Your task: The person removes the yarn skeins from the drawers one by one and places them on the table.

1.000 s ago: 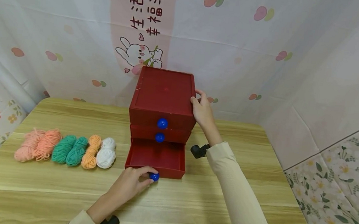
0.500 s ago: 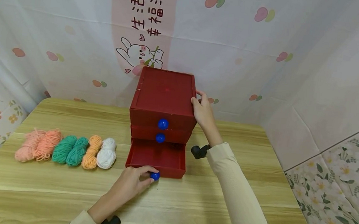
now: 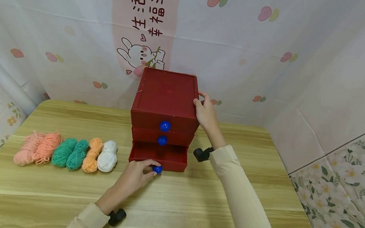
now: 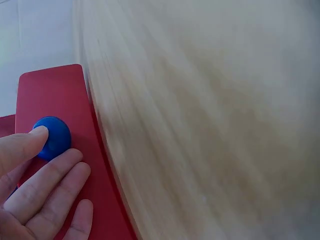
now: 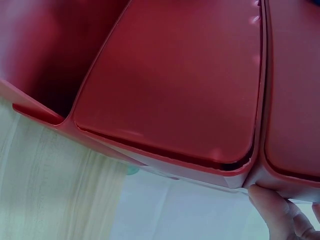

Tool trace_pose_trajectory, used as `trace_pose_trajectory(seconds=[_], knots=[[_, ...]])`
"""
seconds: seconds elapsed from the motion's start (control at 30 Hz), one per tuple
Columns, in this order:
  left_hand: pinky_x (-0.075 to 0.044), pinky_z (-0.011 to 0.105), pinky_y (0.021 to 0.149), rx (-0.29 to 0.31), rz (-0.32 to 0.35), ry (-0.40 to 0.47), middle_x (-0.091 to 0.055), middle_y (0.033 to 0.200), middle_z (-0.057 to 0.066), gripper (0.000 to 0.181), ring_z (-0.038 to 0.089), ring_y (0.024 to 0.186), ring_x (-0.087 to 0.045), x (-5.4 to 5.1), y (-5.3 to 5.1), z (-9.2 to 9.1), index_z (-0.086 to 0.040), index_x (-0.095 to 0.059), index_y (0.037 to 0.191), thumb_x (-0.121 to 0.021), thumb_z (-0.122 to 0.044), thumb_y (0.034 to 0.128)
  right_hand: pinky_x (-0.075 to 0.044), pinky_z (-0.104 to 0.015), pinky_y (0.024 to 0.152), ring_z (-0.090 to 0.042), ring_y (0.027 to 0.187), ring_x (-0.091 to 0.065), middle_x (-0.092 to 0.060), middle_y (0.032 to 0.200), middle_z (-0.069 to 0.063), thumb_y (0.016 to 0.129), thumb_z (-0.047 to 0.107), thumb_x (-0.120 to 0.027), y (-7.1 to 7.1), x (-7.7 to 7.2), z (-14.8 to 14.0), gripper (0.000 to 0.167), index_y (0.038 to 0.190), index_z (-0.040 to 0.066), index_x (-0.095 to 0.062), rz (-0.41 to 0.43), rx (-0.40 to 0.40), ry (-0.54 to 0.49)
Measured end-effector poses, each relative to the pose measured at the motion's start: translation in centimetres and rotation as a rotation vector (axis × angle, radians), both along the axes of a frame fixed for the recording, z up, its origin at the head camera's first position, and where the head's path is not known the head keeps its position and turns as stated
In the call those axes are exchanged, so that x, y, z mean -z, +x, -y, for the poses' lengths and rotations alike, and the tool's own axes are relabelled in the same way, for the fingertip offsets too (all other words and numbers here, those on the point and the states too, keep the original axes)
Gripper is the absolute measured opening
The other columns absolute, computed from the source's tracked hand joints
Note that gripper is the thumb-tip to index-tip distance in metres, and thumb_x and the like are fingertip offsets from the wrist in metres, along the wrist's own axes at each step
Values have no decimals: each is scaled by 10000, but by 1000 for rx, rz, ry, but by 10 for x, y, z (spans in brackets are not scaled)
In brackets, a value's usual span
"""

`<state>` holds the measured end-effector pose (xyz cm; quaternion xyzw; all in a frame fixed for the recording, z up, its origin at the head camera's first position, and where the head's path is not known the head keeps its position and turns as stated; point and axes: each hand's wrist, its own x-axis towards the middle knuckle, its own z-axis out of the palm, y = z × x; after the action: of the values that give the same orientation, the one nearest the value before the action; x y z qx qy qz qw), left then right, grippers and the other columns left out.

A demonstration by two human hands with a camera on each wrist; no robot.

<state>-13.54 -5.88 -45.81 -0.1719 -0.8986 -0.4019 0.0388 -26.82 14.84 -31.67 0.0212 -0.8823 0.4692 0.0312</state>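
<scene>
A red drawer cabinet with three stacked drawers stands at the back middle of the table. Its bottom drawer is pulled partly out, and the inside that shows holds nothing. My left hand pinches that drawer's round blue knob between thumb and fingers. The upper two drawers are closed, each with a blue knob on its front. My right hand holds the cabinet's right side near the top, thumb on the edge; in the right wrist view its fingers touch the red side.
Left of the cabinet lies a row of yarn skeins: pink, green, orange and white. A patterned curtain hangs close behind the wooden table.
The bottom drawer has slid inward a little, with my left hand moving forward on its knob. My right hand stays on the cabinet's side.
</scene>
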Motion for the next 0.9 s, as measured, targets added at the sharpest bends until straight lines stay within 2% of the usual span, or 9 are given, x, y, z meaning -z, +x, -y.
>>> trace_pose_trajectory(seconds=[0.3,0.57,0.73,0.9], knots=[[-413,174,515,-4,19,-29,-726,849,42,250,128,736,-677,1,-17,-2,-187,-684,1023,-710,-73,802,-495,-412,785,-280,914,-576,-532,1093,-144,992,290,-354,1,-1,0,465,1437,166,-296,-2,-1,-10],[-466,186,554,-3,-6,-18,-723,847,41,242,128,742,-680,1,-33,-3,-183,-690,1007,-706,-55,803,-493,-408,784,-277,917,-578,-532,1100,-144,991,301,-351,0,0,-1,470,1439,170,-296,0,-2,-12],[-428,184,505,-5,-36,-27,-722,809,48,228,130,672,-657,1,-45,-4,-168,-692,1017,-699,-65,813,-487,-412,789,-276,920,-573,-528,1094,-142,993,302,-351,0,0,-1,467,1439,173,-294,3,3,-7],[-456,195,529,-5,-50,-24,-723,816,49,221,135,715,-675,1,-54,-4,-159,-692,1022,-695,-72,819,-482,-418,802,-283,930,-568,-535,1094,-147,990,298,-358,0,1,-1,468,1436,168,-301,-3,8,4]])
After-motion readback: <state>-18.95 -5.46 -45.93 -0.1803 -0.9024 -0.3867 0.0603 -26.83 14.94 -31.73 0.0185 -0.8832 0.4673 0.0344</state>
